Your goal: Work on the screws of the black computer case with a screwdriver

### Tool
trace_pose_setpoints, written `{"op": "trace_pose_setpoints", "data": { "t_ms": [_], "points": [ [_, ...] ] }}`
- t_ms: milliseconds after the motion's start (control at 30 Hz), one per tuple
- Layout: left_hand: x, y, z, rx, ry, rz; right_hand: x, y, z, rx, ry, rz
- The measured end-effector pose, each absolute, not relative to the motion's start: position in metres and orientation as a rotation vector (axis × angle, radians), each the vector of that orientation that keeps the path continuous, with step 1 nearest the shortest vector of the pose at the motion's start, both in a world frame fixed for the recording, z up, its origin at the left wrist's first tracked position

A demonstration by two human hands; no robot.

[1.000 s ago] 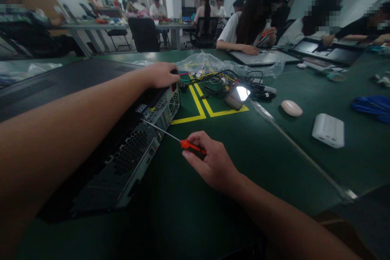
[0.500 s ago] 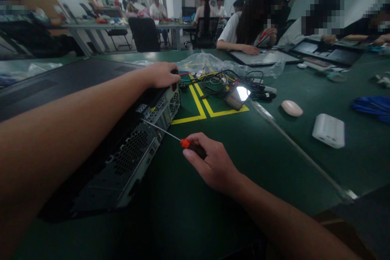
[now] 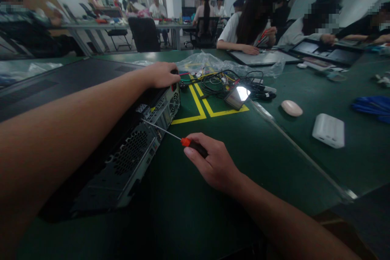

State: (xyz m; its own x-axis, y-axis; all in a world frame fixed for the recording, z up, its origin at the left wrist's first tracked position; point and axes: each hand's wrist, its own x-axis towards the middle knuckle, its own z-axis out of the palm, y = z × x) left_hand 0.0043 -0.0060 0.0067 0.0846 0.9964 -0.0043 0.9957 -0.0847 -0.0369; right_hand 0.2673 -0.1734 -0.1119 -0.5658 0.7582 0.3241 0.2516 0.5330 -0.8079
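Note:
A black computer case (image 3: pixel 91 126) lies on its side on the green table (image 3: pixel 213 211), its perforated rear panel facing me. My left hand (image 3: pixel 160 74) rests curled over the case's far top corner, gripping it. My right hand (image 3: pixel 215 162) is closed round the red-and-black handle of a screwdriver (image 3: pixel 183 141). The thin shaft runs up and left, and its tip meets the case's rear panel near a slot bracket.
A tangle of cables (image 3: pixel 225 81), a lit phone (image 3: pixel 237 96) and a clear plastic bag (image 3: pixel 207 63) lie beyond yellow tape lines. A pink mouse (image 3: pixel 291 108) and a white box (image 3: pixel 329 131) sit to the right. Other people work on laptops at the far side.
My right hand has turned slightly on the screwdriver handle, covering more of the red part. The left hand and the case have stayed put.

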Motion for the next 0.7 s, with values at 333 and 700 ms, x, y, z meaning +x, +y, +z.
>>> {"op": "trace_pose_setpoints", "data": {
  "t_ms": [333,700],
  "points": [
    [0.0033,-0.0047,0.0067,-2.302,-2.114,0.041,0.2661,-0.1735,-0.1115,-0.813,-2.081,0.941],
    [0.0051,-0.0045,0.0054,-2.290,-2.121,0.018,0.2653,-0.1726,-0.1168,-0.782,-2.076,0.903]
  ]
}}
